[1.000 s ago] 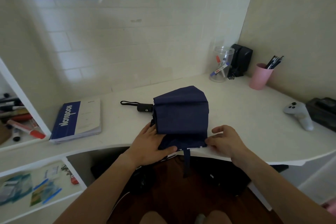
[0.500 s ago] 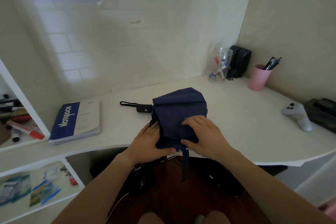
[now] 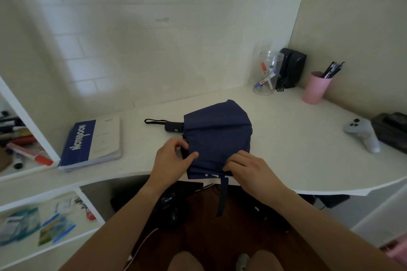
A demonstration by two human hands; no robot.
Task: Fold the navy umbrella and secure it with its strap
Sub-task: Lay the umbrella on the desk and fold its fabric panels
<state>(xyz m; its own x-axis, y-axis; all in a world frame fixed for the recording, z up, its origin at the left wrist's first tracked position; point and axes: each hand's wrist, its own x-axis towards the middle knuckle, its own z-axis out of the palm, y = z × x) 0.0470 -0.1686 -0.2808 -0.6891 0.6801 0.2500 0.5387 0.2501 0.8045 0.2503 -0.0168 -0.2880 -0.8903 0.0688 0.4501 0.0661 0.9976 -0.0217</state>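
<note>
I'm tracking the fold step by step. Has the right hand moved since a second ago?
Yes. The right hand has moved left, from the umbrella's right corner onto its near edge by the hanging strap; the pink cup stays put.

Both forearms enter from the bottom edge and are bare: no sleeve, cuff, watch or bracelet shows anywhere along them. The left hand point(image 3: 170, 160) wears no glove, and its nails are short and unpainted; if there is a ring on it, it cannot be made out. The right hand point(image 3: 251, 171) is likewise ungloved, with no ring or band visible on its fingers. Below the hands, between the two forearms, two bare knees show at the frame's lower edge, with no clothing visible on them.
</note>
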